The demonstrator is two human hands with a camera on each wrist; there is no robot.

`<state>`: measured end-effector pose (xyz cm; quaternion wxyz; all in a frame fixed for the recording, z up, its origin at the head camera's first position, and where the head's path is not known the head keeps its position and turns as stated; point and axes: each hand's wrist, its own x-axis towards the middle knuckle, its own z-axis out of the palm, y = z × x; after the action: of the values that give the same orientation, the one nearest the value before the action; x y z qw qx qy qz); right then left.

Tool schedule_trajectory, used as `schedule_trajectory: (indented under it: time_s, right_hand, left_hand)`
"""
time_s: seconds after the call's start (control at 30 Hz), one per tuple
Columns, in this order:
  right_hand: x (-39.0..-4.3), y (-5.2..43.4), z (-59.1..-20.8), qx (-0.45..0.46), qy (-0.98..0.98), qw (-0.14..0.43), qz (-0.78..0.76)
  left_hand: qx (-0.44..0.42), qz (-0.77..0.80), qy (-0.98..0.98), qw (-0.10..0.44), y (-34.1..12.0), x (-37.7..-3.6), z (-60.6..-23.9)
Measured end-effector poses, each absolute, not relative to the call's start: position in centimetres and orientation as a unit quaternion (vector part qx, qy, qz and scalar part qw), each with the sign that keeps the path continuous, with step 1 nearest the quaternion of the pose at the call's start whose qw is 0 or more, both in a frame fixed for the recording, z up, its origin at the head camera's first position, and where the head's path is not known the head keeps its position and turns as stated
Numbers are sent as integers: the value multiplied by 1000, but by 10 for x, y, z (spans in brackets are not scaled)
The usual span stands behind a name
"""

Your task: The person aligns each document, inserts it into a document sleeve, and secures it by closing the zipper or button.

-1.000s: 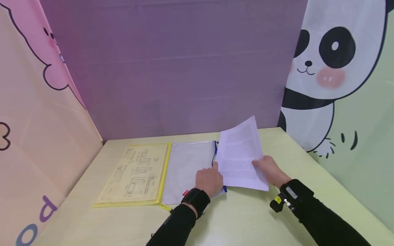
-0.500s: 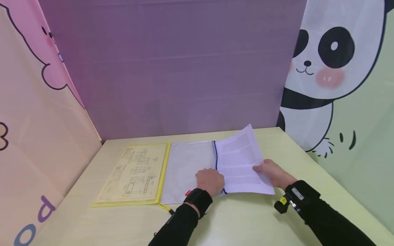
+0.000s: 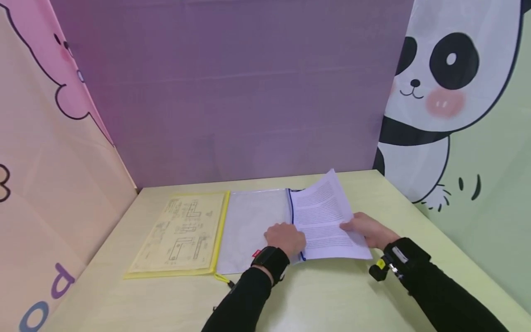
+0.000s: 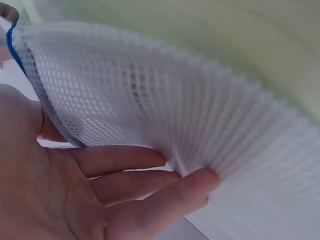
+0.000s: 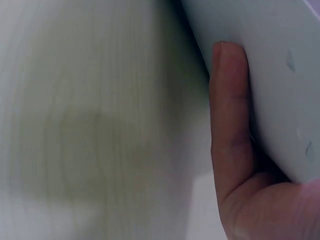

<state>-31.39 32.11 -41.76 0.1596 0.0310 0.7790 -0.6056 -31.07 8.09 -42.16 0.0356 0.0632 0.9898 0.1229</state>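
Left wrist view shows our fingers [image 4: 150,172] pinching the white mesh pouch [image 4: 165,110], lifting its blue-edged mouth. Our left hand [image 3: 286,240] sits at the pouch's right edge; our right hand [image 3: 367,229], just right of the pouch, grips the printed sheets [image 3: 325,221], their left edge at that mouth. A yellow pouch [image 3: 182,233] lies left of it on the table [image 3: 332,295].

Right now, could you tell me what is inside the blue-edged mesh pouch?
The printed pages, held by the right hand, enter the blue-edged mesh pouch, lifted by the left hand. Deeper contents are unclear.
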Motion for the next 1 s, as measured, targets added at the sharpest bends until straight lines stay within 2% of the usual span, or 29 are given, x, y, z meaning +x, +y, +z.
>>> schedule_trajectory:
  time_s: [0.67, 1.0]
  right_hand:
    - [-328, 316, -416, 46, 795, 181, -576]
    - [-333, 316, -420, 53, 795, 167, -581]
  left_hand:
    - [36, 140, 985, 92, 87, -302, -408]
    - [49, 114, 991, 44, 87, -305, -418]
